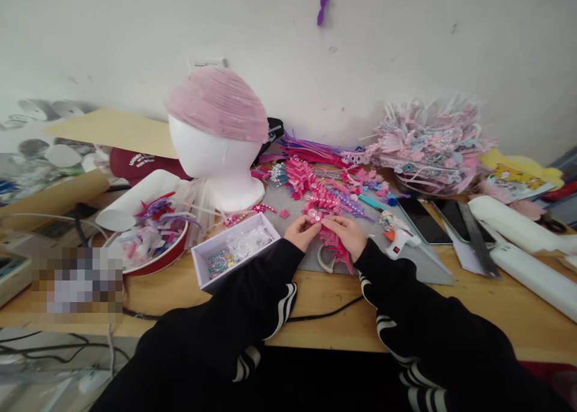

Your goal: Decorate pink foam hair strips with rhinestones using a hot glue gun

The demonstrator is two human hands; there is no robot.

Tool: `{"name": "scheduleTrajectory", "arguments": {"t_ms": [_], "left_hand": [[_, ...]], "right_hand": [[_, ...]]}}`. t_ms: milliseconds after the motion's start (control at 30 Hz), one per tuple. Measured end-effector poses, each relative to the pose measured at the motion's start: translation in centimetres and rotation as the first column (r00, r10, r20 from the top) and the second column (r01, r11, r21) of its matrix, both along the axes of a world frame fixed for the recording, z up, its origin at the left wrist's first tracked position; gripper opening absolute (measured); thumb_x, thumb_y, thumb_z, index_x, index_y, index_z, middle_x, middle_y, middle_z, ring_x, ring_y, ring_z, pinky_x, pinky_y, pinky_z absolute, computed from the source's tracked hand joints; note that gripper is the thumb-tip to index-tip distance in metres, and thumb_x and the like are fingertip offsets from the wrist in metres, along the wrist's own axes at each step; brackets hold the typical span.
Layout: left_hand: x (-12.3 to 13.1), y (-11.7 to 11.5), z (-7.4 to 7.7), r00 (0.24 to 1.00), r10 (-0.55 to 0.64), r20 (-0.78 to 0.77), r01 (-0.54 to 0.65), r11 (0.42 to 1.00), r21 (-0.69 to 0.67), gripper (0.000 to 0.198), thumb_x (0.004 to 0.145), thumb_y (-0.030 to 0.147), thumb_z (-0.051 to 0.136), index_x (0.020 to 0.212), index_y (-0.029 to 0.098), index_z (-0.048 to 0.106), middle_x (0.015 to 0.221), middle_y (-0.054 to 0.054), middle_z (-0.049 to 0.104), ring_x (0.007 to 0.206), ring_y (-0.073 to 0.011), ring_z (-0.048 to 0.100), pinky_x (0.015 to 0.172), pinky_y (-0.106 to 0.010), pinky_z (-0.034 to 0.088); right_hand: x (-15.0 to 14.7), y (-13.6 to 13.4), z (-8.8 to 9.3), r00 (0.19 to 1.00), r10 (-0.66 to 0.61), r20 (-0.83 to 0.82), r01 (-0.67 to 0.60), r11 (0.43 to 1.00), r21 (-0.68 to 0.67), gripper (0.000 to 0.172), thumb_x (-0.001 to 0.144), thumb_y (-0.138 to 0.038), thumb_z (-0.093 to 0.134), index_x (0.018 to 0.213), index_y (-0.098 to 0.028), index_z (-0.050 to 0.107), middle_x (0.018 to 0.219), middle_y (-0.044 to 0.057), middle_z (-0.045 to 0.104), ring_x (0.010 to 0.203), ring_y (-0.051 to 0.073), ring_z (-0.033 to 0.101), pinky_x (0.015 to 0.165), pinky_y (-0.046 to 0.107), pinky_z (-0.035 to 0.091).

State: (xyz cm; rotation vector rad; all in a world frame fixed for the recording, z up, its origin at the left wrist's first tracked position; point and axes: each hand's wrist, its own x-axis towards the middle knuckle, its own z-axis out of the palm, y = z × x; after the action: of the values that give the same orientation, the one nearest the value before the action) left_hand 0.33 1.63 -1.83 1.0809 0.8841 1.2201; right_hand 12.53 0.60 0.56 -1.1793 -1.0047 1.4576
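Both hands meet over the grey mat (288, 217) at the middle of the table. With fingertips pinched, my left hand (302, 233) grips the left side of a small pink ornament (314, 215) bearing pale round details. Fingers of my right hand (348, 236) are closed on its right side. Its exact kind is hard to make out. Under and just behind the hands lie rows of bright pink felt-like pieces (336, 250), partly covered by the fingers. A hot glue gun (400, 241) rests to the right of my right hand.
Left of my hands stands a white box (211, 244) of beads. Behind it are a foam head (214, 160) with a pink cap and a red-rimmed bowl (157, 266) of scraps. Phones (426, 220), a metal ruler (478, 241) and a pile of pastel ribbon pieces (428, 145) lie right.
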Motion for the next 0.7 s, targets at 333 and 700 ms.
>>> {"name": "scheduleTrajectory", "arguments": {"t_ms": [333, 700], "left_hand": [[-0.13, 0.14, -0.44, 0.998, 0.055, -0.006, -0.054, 0.998, 0.042, 0.037, 0.050, 0.045, 0.067, 0.062, 0.014, 0.051, 0.040, 0.008, 0.045, 0.034, -0.0028, 0.036, 0.035, -0.016, 0.028], [-0.31, -0.12, 0.00, 0.997, 0.062, -0.045, -0.063, 0.998, -0.015, 0.032, 0.052, 0.040, 0.067, 0.061, 0.013, 0.052, 0.039, 0.007, 0.045, 0.034, -0.0034, 0.038, 0.036, -0.017, 0.029]], "right_hand": [[0.11, -0.14, 0.15, 0.984, 0.034, -0.176, -0.051, 0.994, -0.095, 0.025, 0.045, -0.031, 0.074, 0.059, -0.016, 0.061, 0.050, -0.005, 0.058, 0.045, 0.007, 0.050, 0.049, 0.021, 0.039], [0.11, -0.22, 0.22, 0.985, 0.061, -0.160, -0.080, 0.990, -0.116, 0.028, 0.042, -0.033, 0.076, 0.059, -0.014, 0.063, 0.048, -0.002, 0.061, 0.044, 0.008, 0.052, 0.047, 0.020, 0.041]]}}
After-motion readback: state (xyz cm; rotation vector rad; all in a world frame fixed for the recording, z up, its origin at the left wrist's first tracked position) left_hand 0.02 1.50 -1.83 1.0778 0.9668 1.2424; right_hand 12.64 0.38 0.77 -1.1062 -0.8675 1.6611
